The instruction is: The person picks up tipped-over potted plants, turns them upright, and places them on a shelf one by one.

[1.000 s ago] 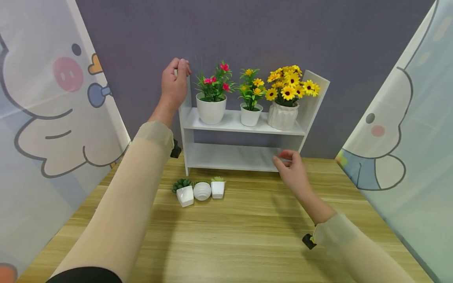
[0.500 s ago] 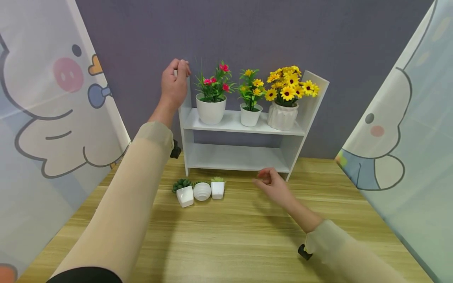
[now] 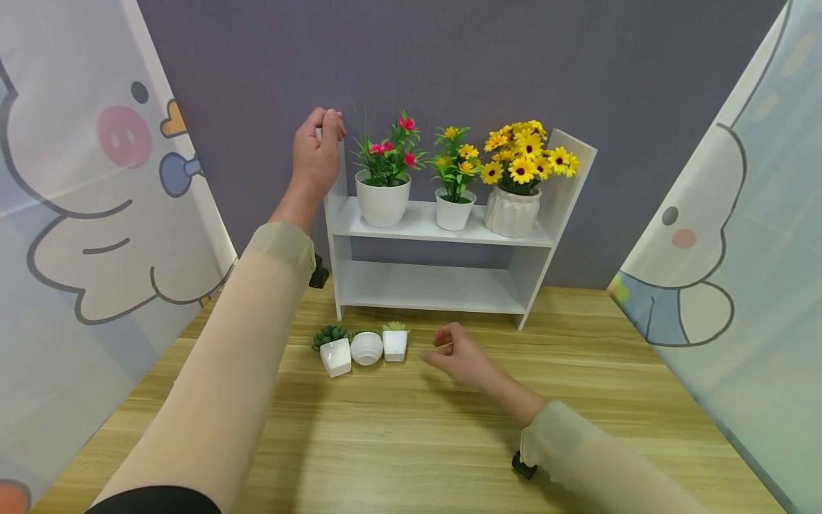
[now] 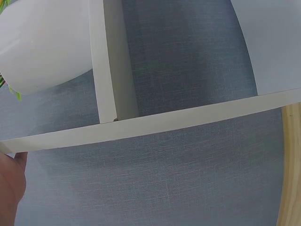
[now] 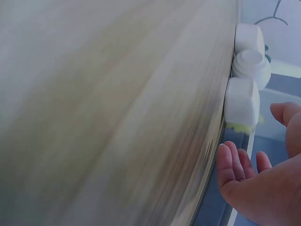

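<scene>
My left hand (image 3: pixel 317 153) grips the top of the left side panel of a white two-tier shelf (image 3: pixel 443 238); in the left wrist view, part of that hand (image 4: pixel 10 186) shows at the panel's end. Over the table, my right hand (image 3: pixel 465 360) is apart from everything, with thumb and fingers spread and slightly bent. Just left of it three small white pots with succulents lie tipped over: a square pot (image 3: pixel 394 345), a round ribbed pot (image 3: pixel 367 348) and another square pot (image 3: pixel 337 357). The right wrist view has the same pots beyond the fingertips (image 5: pixel 223 150).
On the upper tier stand a pot of pink flowers (image 3: pixel 383 200), a small pot of yellow flowers (image 3: pixel 454 213) and a ribbed pot of yellow daisies (image 3: pixel 512 213). A grey wall (image 3: pixel 449 57) is behind. Cartoon-printed panels (image 3: pixel 96 178) flank the wooden table (image 3: pixel 385 442).
My right hand has moved left and toward me, from the shelf's lower right corner to beside the small pots. The left hand stays on the shelf panel.
</scene>
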The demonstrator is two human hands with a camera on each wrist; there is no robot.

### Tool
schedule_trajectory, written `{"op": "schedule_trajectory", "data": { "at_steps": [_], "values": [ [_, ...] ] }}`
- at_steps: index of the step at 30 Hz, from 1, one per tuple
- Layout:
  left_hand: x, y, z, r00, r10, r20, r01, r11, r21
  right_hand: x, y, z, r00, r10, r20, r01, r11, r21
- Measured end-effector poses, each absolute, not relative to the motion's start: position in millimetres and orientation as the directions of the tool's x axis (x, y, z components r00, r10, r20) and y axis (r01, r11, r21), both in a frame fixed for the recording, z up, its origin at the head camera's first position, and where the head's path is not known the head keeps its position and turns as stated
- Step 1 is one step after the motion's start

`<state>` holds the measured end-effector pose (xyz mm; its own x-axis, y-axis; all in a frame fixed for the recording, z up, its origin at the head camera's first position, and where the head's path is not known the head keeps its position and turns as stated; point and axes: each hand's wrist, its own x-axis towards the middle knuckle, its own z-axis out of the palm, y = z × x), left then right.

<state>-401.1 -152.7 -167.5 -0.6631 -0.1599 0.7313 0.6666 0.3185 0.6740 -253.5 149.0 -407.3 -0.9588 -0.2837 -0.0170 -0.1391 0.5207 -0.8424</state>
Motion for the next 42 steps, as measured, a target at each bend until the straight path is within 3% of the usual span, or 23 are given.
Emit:
{"op": "schedule_trajectory", "data": {
  "at_steps": [13,42],
  "values": [
    [-400,-151,-168,-0.671,-0.152,0.726,0.662,0.318,0.678,-256,112,-412,-0.937,-0.348,-0.035,-0.139,0.463,-0.875],
    [-398,-152,-166,-0.676,-0.159,0.720,0.656,0.316,0.686,-271,90,-417,-0.970,-0.243,0.018,-0.147,0.526,-0.838]
  ]
}}
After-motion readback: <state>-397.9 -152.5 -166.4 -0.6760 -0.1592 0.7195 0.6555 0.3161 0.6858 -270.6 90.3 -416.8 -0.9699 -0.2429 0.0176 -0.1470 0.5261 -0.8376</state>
